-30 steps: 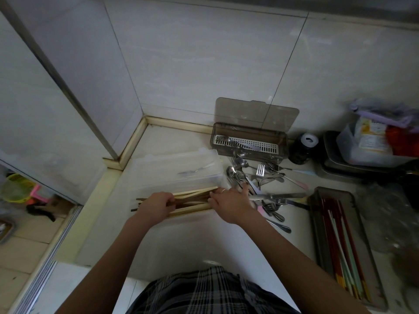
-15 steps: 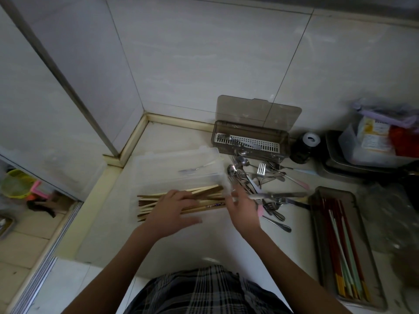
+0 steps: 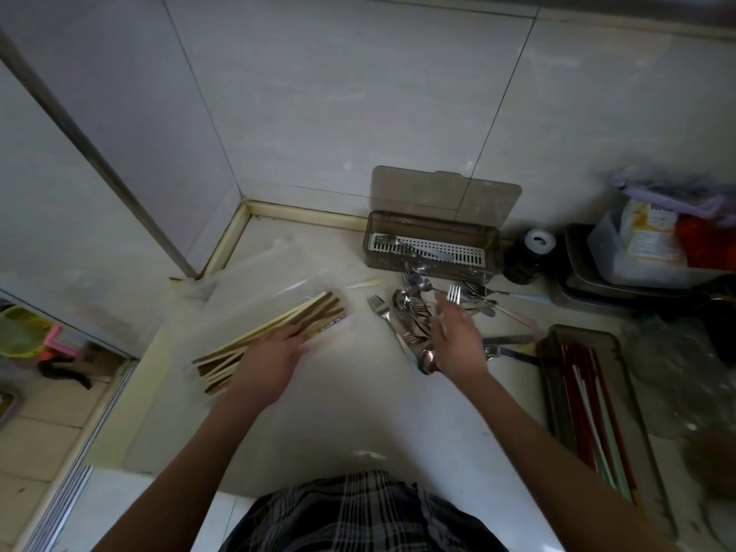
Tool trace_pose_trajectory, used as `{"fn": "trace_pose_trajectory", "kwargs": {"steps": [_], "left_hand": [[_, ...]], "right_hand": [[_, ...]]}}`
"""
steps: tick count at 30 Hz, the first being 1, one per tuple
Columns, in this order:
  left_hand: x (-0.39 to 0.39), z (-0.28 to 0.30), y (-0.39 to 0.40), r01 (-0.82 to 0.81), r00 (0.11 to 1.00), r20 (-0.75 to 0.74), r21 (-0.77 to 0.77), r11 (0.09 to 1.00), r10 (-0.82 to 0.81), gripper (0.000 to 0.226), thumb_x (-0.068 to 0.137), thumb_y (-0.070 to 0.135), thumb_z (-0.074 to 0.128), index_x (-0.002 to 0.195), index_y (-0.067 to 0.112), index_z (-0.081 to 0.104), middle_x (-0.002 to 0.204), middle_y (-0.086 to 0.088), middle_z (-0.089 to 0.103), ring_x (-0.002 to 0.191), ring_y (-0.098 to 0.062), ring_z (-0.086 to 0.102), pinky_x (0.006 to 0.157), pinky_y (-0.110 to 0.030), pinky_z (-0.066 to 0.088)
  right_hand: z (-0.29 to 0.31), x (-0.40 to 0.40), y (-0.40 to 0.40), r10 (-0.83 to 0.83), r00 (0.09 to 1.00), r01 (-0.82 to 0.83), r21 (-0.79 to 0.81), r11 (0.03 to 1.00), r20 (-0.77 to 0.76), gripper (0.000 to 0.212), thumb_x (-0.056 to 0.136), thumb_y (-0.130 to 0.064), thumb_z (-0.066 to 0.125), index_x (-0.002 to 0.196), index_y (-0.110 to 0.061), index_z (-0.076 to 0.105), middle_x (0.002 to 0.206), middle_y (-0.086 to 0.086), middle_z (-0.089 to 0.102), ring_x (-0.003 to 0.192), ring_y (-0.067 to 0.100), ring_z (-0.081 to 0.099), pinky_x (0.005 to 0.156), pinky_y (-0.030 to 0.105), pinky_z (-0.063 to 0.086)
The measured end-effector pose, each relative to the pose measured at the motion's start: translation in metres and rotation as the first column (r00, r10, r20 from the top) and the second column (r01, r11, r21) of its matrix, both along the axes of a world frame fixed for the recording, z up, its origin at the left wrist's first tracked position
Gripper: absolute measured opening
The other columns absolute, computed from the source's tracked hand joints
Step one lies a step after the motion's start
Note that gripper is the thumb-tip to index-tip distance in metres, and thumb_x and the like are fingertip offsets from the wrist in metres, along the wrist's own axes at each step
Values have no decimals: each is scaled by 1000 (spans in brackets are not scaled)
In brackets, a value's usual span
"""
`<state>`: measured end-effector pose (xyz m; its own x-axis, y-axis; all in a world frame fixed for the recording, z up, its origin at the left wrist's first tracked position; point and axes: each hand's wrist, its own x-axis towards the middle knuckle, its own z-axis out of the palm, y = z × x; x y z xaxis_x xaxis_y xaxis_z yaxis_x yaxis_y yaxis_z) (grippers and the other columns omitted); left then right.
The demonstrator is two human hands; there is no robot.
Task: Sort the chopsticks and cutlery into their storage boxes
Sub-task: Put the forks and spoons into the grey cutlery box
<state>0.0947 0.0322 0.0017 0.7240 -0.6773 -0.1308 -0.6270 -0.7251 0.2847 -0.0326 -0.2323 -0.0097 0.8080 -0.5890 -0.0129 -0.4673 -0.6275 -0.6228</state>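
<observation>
A bundle of wooden chopsticks (image 3: 286, 322) lies slanted in a clear plastic box (image 3: 255, 280) on the white counter. My left hand (image 3: 271, 360) rests flat on the near part of the bundle, fingers straight. My right hand (image 3: 458, 340) hovers with relaxed fingers and nothing in it over a pile of metal forks and spoons (image 3: 414, 312). Behind the pile stands a brown cutlery box (image 3: 430, 229) with its lid up and a white slotted insert. At the right, a long brown tray (image 3: 557, 340) holds red and pale chopsticks (image 3: 589, 412).
A dark jar with a white cap (image 3: 525, 256) stands right of the brown box. Stacked trays and packets (image 3: 645, 253) fill the far right, with crumpled clear plastic (image 3: 673, 364) in front. The counter drops off at its left edge (image 3: 131, 392) to the floor.
The chopstick bundle has swung from level to slanted inside the clear box. My right hand let go of it and moved right, over the cutlery pile. My left hand stays on the bundle.
</observation>
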Motion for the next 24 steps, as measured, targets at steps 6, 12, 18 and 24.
{"fn": "trace_pose_trajectory", "kwargs": {"steps": [6,12,18,24], "left_hand": [[22,-2,7,-200,979,-41,21,980,201,35,97,23,39,123,11,59,134,-12,51,120,-31,50,104,-42,38],[25,-5,5,-253,967,-1,34,967,253,34,98,25,38,121,14,60,135,-8,51,119,-28,50,102,-42,39],[28,-6,7,-239,971,34,80,968,237,38,98,32,34,127,20,55,134,-4,51,120,-26,48,102,-44,38],[27,2,-22,34,932,363,-117,993,11,43,80,24,45,118,9,58,114,-13,64,104,-31,60,88,-43,47]], "right_hand": [[24,39,-55,-29,969,-27,-223,974,-245,65,92,-10,49,149,-22,19,152,2,31,135,22,34,109,48,30],[28,78,-85,6,837,-186,-275,943,-547,54,96,-17,41,147,-25,24,149,4,35,141,22,25,113,56,17],[8,71,-78,21,911,-108,-190,976,-411,27,93,-5,45,115,-18,53,90,0,63,93,23,61,104,48,36],[-4,45,-67,52,927,-136,-202,970,-371,33,90,-1,44,112,-23,55,98,2,67,95,25,62,101,43,38]]}}
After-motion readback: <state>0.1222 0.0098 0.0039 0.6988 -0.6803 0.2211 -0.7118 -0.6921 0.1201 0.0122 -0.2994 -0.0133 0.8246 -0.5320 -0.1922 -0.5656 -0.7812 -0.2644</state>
